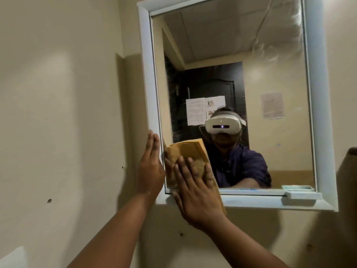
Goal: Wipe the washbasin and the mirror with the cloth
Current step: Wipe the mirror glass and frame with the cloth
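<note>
1. A rectangular wall mirror in a white frame (145, 74) hangs on a beige painted wall (67, 93), and both bare forearms reach up to its lower left corner.
2. The right hand (195, 192) lies flat with fingers spread wide, pressing a folded orange-yellow cloth (185, 149) against the glass; it grips nothing, only holds the cloth down with palm and fingers.
3. The cloth covers the lower left corner of the glass, its top edge standing above the fingertips and its lower end hanging past the bottom rail of the frame beside the wrist.
4. The left hand (150, 161) is open, fingers straight and close together, resting upright against the left rail of the frame just beside the cloth.
5. Streaky smears (278, 37) show on the upper right part of the glass.
6. A small white tray (301, 194) sits on the bottom rail at the right corner.
7. The glass reflects the person wearing a white headset (222, 125) and a dark shirt, with a dark door bearing paper sheets (196, 111) behind.
8. The washbasin is out of view.
</note>
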